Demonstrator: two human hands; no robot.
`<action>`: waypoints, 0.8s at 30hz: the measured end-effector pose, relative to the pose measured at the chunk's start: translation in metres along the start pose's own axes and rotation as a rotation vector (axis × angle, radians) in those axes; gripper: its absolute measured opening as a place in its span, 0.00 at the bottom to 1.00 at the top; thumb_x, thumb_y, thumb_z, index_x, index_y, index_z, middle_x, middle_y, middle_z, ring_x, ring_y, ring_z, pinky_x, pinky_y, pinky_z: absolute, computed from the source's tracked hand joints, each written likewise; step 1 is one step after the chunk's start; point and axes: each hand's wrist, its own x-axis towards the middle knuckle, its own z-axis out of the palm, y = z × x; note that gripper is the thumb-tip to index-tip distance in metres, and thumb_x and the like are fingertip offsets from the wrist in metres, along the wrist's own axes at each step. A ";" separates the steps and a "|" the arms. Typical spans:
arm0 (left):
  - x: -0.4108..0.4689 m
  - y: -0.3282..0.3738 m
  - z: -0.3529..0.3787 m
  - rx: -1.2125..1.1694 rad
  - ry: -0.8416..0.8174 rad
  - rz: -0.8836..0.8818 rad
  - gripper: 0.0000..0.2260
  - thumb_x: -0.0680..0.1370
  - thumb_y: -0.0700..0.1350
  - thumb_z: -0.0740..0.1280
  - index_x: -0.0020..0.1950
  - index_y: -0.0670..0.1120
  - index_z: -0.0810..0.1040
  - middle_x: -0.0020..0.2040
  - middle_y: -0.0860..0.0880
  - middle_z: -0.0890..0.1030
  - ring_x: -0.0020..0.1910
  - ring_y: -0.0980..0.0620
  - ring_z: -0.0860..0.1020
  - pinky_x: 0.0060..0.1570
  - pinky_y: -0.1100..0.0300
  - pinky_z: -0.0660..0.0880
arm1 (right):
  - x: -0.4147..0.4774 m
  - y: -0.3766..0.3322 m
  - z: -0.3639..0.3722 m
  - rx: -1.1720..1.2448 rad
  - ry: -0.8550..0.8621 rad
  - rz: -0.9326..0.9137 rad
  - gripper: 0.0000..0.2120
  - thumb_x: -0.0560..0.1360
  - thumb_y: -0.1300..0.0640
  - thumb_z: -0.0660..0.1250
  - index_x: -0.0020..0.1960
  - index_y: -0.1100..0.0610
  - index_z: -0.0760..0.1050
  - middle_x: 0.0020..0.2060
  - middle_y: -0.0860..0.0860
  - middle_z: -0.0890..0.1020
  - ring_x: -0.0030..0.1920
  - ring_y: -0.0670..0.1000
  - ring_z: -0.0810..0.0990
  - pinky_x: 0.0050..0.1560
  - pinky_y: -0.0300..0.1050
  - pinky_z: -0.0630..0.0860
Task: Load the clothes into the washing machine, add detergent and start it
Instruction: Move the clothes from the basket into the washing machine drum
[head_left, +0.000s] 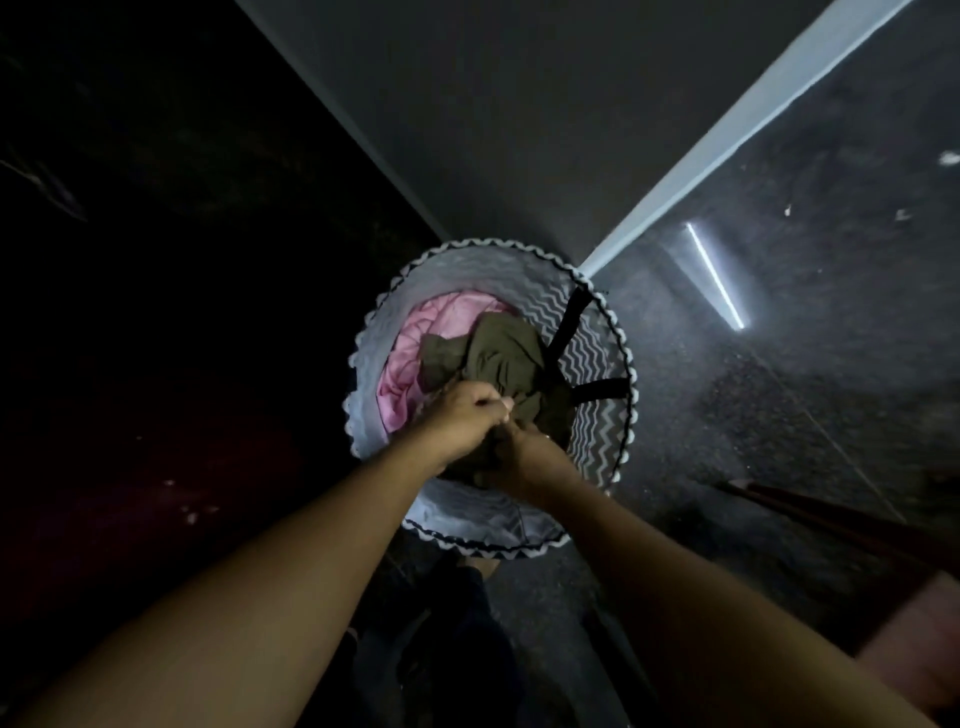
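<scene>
Step in hand: gathering clothes, washer not in view. Basket (597, 332) sits frame centre on dark floor (779, 364); both hands inside it. Left hand (467, 415) and right hand (524, 457) are clenched on olive garment (498, 353), pink cloth (415, 338) beneath. Next: lift the bundle clear of the rim, probably carry to machine

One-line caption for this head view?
Both hands, left and right, grip an olive garment over pink cloth inside a chevron laundry basket.
</scene>
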 end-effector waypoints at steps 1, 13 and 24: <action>-0.005 0.002 -0.004 0.004 0.024 -0.026 0.09 0.79 0.49 0.68 0.41 0.48 0.81 0.41 0.48 0.82 0.43 0.50 0.78 0.44 0.58 0.72 | -0.007 -0.007 -0.001 0.004 0.010 -0.004 0.43 0.73 0.46 0.73 0.79 0.56 0.55 0.68 0.60 0.73 0.65 0.62 0.75 0.61 0.50 0.74; 0.069 -0.061 -0.022 0.431 0.091 -0.207 0.32 0.70 0.51 0.73 0.73 0.49 0.69 0.66 0.46 0.78 0.60 0.43 0.79 0.57 0.55 0.77 | 0.051 0.020 0.008 0.086 0.042 0.101 0.22 0.80 0.55 0.64 0.72 0.58 0.69 0.69 0.59 0.74 0.69 0.61 0.73 0.66 0.48 0.69; 0.058 -0.070 0.012 0.772 -0.034 -0.006 0.20 0.78 0.60 0.66 0.59 0.46 0.78 0.61 0.41 0.80 0.60 0.40 0.78 0.55 0.54 0.74 | 0.058 0.053 0.041 0.159 0.000 0.113 0.50 0.65 0.47 0.80 0.79 0.52 0.57 0.72 0.58 0.71 0.70 0.61 0.71 0.68 0.51 0.71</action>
